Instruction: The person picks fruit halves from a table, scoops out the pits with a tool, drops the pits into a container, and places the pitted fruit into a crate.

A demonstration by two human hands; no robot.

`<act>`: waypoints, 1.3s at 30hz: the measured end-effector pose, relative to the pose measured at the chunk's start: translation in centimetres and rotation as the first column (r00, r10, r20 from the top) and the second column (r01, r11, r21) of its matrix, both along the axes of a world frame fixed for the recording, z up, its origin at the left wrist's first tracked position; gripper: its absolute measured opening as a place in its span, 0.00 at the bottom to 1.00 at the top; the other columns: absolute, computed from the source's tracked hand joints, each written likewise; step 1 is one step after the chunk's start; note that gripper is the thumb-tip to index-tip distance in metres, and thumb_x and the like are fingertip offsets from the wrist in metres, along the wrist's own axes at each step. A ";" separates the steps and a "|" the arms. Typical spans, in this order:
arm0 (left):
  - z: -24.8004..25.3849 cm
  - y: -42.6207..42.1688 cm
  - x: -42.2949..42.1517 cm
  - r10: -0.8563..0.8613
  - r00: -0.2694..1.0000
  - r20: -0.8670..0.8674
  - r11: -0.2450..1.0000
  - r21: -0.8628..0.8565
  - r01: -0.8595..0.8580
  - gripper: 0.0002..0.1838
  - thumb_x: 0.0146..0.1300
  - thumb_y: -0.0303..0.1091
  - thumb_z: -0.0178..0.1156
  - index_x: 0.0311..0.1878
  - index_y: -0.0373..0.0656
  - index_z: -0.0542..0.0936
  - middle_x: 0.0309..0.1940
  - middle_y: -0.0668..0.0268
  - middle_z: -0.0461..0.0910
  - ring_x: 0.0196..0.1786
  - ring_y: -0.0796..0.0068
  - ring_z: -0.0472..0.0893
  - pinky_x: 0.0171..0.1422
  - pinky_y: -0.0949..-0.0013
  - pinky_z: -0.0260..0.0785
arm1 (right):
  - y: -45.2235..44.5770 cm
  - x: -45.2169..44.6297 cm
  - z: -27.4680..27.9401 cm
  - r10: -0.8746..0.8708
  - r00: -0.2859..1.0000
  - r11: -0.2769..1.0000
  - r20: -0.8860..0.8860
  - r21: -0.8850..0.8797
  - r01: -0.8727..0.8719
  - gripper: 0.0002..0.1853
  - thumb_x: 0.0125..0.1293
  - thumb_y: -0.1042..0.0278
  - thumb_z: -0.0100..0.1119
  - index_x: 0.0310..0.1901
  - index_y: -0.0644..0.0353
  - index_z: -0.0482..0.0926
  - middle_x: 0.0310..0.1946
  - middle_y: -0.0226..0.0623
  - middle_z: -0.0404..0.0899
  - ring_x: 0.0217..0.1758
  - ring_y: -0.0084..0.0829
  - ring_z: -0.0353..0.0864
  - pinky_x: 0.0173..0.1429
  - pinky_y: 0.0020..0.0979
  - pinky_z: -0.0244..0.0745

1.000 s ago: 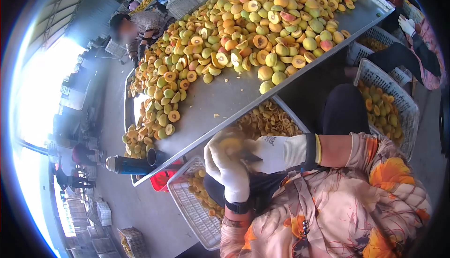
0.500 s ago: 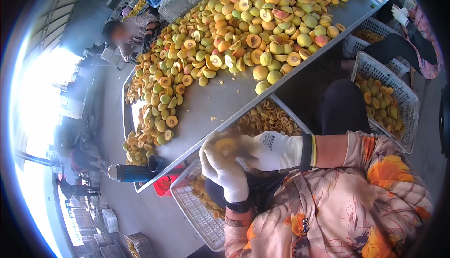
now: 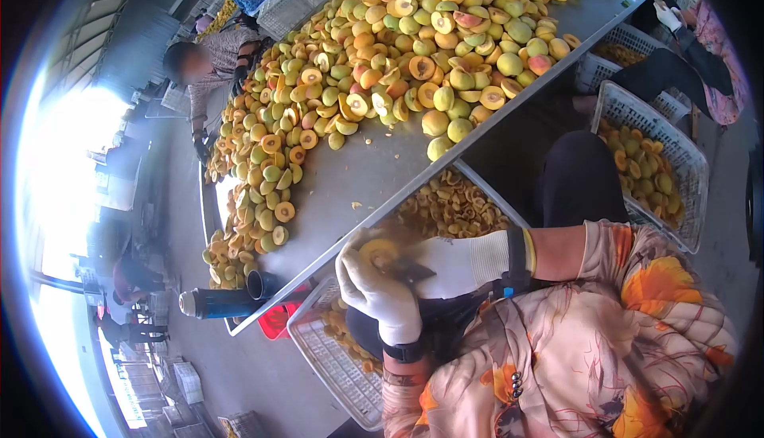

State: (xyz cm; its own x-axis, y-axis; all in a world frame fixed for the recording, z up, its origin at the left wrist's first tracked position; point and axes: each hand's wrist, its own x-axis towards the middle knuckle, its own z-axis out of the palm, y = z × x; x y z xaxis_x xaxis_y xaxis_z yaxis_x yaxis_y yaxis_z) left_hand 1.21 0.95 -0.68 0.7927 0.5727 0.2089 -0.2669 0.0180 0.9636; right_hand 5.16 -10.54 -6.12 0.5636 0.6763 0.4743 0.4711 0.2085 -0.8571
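Note:
My left hand (image 3: pixel 380 299), in a white glove with a dark wrist strap, is closed around a cut yellow peach half (image 3: pixel 383 253). Its orange flesh shows between the fingers. My right hand (image 3: pixel 458 267), in a white glove with a dark band at the cuff, presses against the fruit from the right. Its fingers are curled and smeared by motion; something dark shows at them, too blurred to name. Both hands are above my lap by the edge of the metal table (image 3: pixel 342 179). A big heap of peaches (image 3: pixel 398 72), many halved, covers much of the table.
Below the table edge a crate holds cut fruit pieces (image 3: pixel 458 203). White crates with peach halves stand left (image 3: pixel 330 374) and right (image 3: pixel 700 159) of my legs. A blue flask (image 3: pixel 219 303) and dark cup (image 3: pixel 261 284) are at the near-left corner. Co-workers (image 3: pixel 215 64) are around the table.
My right hand has turned at the peach half, and its glove print is mostly out of sight. The co-worker across the table has stretched an arm toward the heap's left end.

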 end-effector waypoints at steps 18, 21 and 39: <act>-0.4 -0.1 1.0 0.025 0.999 0.049 0.976 0.216 -0.035 0.22 0.81 0.46 0.50 0.51 0.32 0.81 0.36 0.56 0.84 0.37 0.70 0.81 0.44 0.70 0.75 | -0.2 0.4 -0.6 0.083 0.983 0.990 -0.161 -0.099 -0.099 0.16 0.64 0.67 0.61 0.50 0.67 0.78 0.37 0.52 0.86 0.41 0.53 0.87 0.47 0.44 0.80; -0.9 -0.5 1.2 0.018 0.995 0.096 0.968 0.249 -0.042 0.22 0.81 0.45 0.50 0.53 0.32 0.80 0.39 0.55 0.84 0.39 0.68 0.82 0.47 0.67 0.76 | -0.5 0.9 -1.1 0.128 0.953 0.972 -0.274 -0.158 -0.176 0.16 0.64 0.67 0.61 0.50 0.67 0.78 0.36 0.52 0.85 0.40 0.53 0.87 0.46 0.44 0.81; -1.9 -0.1 1.3 -0.056 0.998 -0.035 0.998 -0.027 0.055 0.21 0.79 0.44 0.52 0.47 0.31 0.82 0.35 0.54 0.85 0.34 0.66 0.84 0.41 0.67 0.79 | -0.7 0.7 -2.2 -0.061 0.998 0.965 0.024 -0.256 0.066 0.18 0.65 0.68 0.57 0.55 0.65 0.75 0.39 0.55 0.85 0.43 0.56 0.86 0.46 0.48 0.80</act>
State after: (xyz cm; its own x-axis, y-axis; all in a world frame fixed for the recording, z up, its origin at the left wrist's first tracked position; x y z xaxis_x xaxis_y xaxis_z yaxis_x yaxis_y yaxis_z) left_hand 2.47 0.88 -2.58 0.8300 0.5328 0.1653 -0.2301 0.0569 0.9715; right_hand 5.83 -11.24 -8.33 0.6032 0.7395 0.2988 0.4900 -0.0480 -0.8704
